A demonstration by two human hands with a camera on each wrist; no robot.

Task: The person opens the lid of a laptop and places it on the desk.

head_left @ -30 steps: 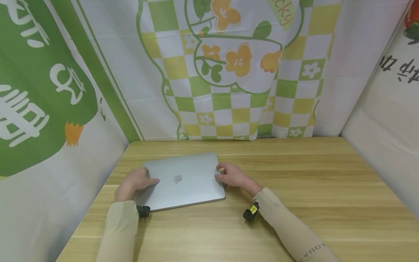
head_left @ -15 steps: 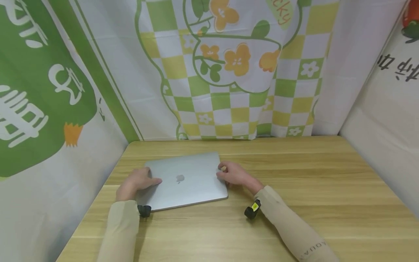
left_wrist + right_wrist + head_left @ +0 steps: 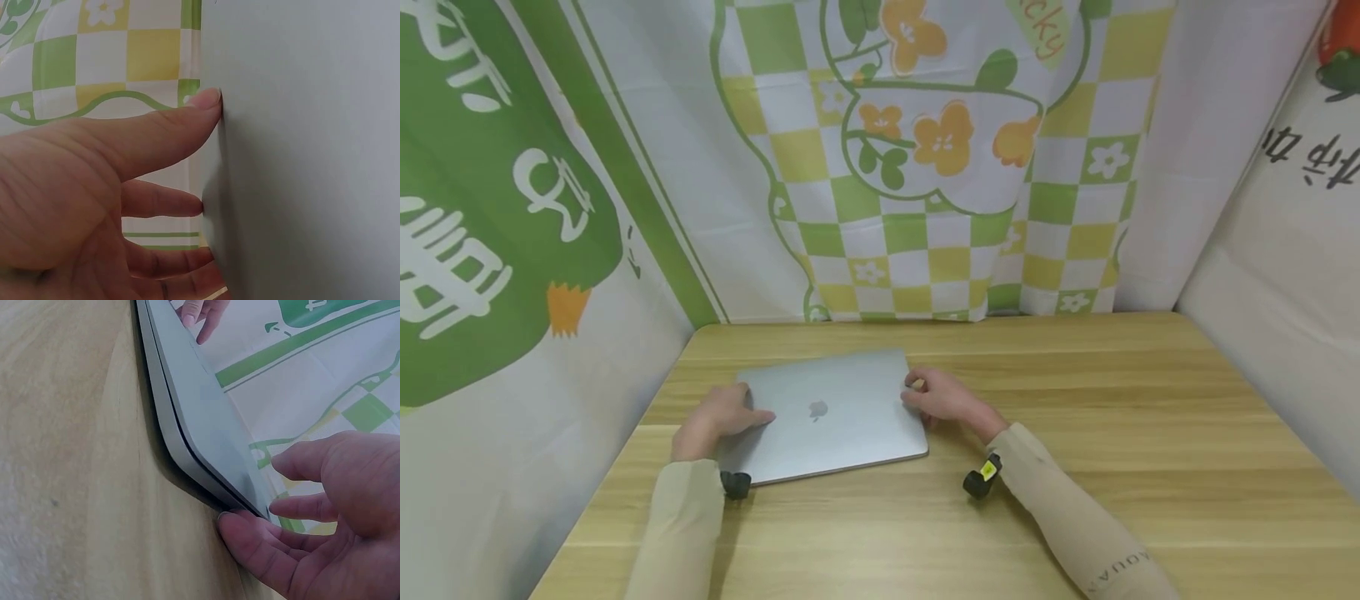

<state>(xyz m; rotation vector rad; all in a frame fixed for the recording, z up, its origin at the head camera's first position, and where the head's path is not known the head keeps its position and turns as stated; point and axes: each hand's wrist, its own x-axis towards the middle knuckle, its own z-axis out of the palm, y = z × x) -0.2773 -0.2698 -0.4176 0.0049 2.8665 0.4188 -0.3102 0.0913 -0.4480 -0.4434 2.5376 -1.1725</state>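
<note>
A closed silver laptop (image 3: pixel 842 433) lies at a slight slant on the wooden table, its lid with a dark apple logo facing up. At its left side my left hand (image 3: pixel 722 414) grips the edge, thumb across the lid. In the left wrist view the thumb (image 3: pixel 156 137) reaches the lid's surface and the fingers meet the edge below it. My right hand (image 3: pixel 946 397) holds the opposite edge, thumb over the lid. Close up in the right wrist view, fingertips (image 3: pixel 240 534) sit at the laptop's side near the table, and a thin dark seam runs between lid and base.
The wooden table (image 3: pixel 1075 400) runs back to a checked green and yellow curtain (image 3: pixel 925 233). Printed cloth walls (image 3: pixel 475 275) stand on both sides. Black wrist cameras (image 3: pixel 981 479) hang near the sleeves.
The laptop has slid a little to the right across the table, and both hands have moved along with it, keeping their places at its two sides.
</note>
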